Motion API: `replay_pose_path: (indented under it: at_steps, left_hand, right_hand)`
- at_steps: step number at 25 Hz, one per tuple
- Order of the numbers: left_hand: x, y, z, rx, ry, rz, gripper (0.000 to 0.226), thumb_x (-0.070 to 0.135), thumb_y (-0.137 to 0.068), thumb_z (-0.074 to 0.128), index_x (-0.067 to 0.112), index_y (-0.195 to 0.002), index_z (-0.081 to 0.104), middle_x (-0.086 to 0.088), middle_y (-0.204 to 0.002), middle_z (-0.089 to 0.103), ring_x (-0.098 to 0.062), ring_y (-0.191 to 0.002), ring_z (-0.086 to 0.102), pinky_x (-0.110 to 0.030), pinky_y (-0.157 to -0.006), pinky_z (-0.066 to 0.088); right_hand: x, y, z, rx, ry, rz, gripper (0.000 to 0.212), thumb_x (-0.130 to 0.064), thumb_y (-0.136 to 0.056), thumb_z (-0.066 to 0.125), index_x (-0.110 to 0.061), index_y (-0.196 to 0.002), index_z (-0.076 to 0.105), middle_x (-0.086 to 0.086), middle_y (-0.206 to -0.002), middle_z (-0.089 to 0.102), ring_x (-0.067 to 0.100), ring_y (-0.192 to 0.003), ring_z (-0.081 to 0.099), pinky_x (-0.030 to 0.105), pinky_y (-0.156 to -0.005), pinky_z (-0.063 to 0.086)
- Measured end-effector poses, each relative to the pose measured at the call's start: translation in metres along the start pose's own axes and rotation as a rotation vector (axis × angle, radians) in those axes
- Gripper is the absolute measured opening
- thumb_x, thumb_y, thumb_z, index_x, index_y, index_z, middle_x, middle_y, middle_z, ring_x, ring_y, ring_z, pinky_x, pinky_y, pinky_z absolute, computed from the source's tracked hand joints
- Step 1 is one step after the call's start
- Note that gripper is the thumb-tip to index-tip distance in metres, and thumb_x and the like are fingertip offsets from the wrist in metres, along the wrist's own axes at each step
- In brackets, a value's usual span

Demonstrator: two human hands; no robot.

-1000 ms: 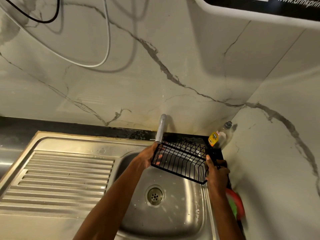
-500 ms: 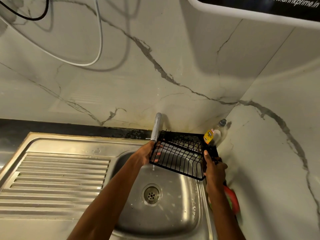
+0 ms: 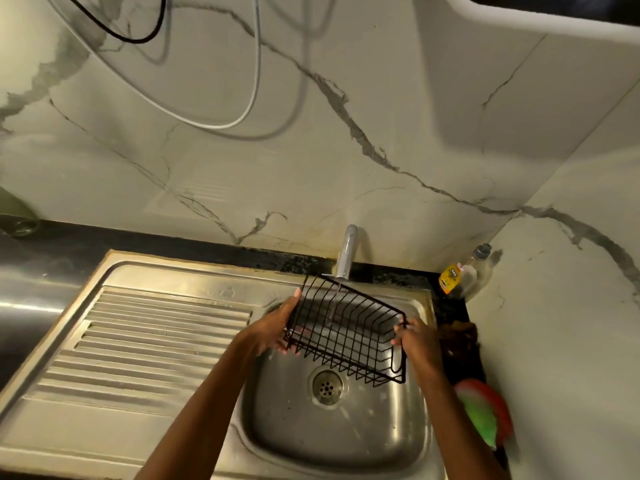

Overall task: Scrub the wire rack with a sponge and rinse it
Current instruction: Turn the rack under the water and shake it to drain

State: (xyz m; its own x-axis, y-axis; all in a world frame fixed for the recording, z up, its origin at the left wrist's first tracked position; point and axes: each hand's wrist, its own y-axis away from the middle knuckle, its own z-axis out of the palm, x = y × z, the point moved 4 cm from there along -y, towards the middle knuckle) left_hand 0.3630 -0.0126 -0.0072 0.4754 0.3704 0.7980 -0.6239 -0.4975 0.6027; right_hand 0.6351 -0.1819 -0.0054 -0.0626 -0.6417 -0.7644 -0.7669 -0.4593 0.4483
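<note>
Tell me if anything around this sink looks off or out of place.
Two things stand out. Loose cables hang on the wall above the tap, close to running water. Dark grime lines the seam behind the sink. The rack, held by both hands, looks intact.

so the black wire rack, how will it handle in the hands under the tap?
Probably stiff: the wire rack keeps its boxy shape with the left hand and right hand gripping only opposite ends. Likely light, being open thin wire. Possibly slippery, since a thin stream from the tap falls through it.
</note>
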Motion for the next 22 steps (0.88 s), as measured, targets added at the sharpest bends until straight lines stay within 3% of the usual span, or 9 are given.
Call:
replay_pose_path:
  at_steps: [2,4,6,8,11,13,17,20,22]
  left_hand:
    - [-0.005,0.018,-0.002,0.019,0.017,-0.005,0.086,0.089,-0.086,0.01,0.034,-0.134,0.056,-0.015,-0.116,0.072,-0.033,-0.096,0.072,-0.037,-0.069,0.058]
    - [-0.007,0.038,-0.01,0.057,0.102,0.028,0.071,0.084,-0.09,0.01,0.044,-0.13,0.054,-0.014,-0.115,0.069,-0.036,-0.095,0.071,-0.039,-0.073,0.059]
    - [-0.005,0.053,-0.02,0.07,0.226,0.072,0.071,0.087,-0.084,0.039,0.037,-0.131,0.056,-0.018,-0.121,0.068,-0.036,-0.098,0.072,-0.041,-0.075,0.061]
    - [0.0,0.059,-0.032,0.109,0.291,0.088,0.088,0.075,-0.073,0.072,0.012,-0.132,0.058,-0.024,-0.114,0.072,-0.03,-0.087,0.075,-0.032,-0.066,0.062]
    - [0.016,0.064,-0.032,0.205,0.312,0.01,0.072,0.054,-0.075,0.076,0.0,-0.122,0.065,-0.021,-0.1,0.077,-0.029,-0.084,0.078,-0.023,-0.059,0.061]
    - [0.022,0.06,-0.026,0.258,0.182,-0.071,0.078,0.066,-0.066,0.079,0.001,-0.108,0.071,-0.015,-0.091,0.078,-0.022,-0.077,0.078,-0.022,-0.059,0.06]
    - [0.029,0.04,-0.003,0.447,-0.188,-0.061,0.093,0.098,-0.042,0.069,0.013,-0.08,0.074,0.0,-0.073,0.076,-0.014,-0.07,0.074,-0.03,-0.072,0.062]
    - [0.039,0.032,0.007,0.647,-0.297,-0.039,0.09,0.099,-0.041,0.065,0.013,-0.067,0.067,0.003,-0.059,0.066,-0.011,-0.053,0.06,-0.023,-0.05,0.048]
    - [0.044,0.031,0.013,0.683,-0.351,-0.032,0.097,0.102,-0.037,0.06,0.011,-0.07,0.069,0.002,-0.057,0.063,-0.009,-0.048,0.053,-0.02,-0.045,0.039]
  right_hand:
    - [0.002,0.002,0.011,-0.101,-0.082,0.02,0.017,-0.004,-0.094,0.06,-0.004,-0.108,0.069,0.006,-0.066,0.065,0.013,-0.049,0.054,0.023,-0.048,0.039]
    - [0.0,0.004,0.023,-0.188,-0.218,0.095,0.017,0.0,-0.095,0.056,0.004,-0.108,0.067,0.009,-0.059,0.06,0.015,-0.046,0.046,0.023,-0.043,0.035]
    - [-0.007,0.007,0.037,-0.264,-0.297,0.217,0.018,-0.004,-0.095,0.052,0.007,-0.101,0.065,0.012,-0.063,0.063,0.019,-0.047,0.052,0.025,-0.044,0.039]
    - [-0.01,0.002,0.054,-0.345,-0.362,0.392,0.024,-0.006,-0.095,0.043,0.009,-0.097,0.061,0.017,-0.072,0.063,0.019,-0.043,0.056,0.023,-0.039,0.042]
    - [-0.002,-0.013,0.067,-0.332,-0.351,0.541,0.039,-0.006,-0.089,0.035,0.017,-0.111,0.057,0.028,-0.094,0.068,0.031,-0.064,0.068,0.029,-0.05,0.057]
    - [0.01,-0.016,0.075,-0.305,-0.381,0.576,0.038,-0.007,-0.079,0.041,0.01,-0.106,0.061,0.029,-0.103,0.069,0.038,-0.088,0.07,0.042,-0.066,0.062]
    - [0.034,-0.006,0.094,-0.263,-0.479,0.63,0.021,-0.018,-0.079,0.046,-0.004,-0.09,0.056,0.025,-0.099,0.06,0.041,-0.095,0.061,0.051,-0.07,0.059]
    - [0.03,0.008,0.108,-0.324,-0.583,0.726,0.04,-0.029,-0.086,0.052,0.005,-0.106,0.06,0.026,-0.11,0.062,0.042,-0.099,0.06,0.052,-0.078,0.058]
    - [0.022,0.008,0.12,-0.346,-0.603,0.694,0.034,-0.031,-0.088,0.05,0.0,-0.099,0.061,0.022,-0.102,0.062,0.038,-0.09,0.06,0.049,-0.073,0.058]
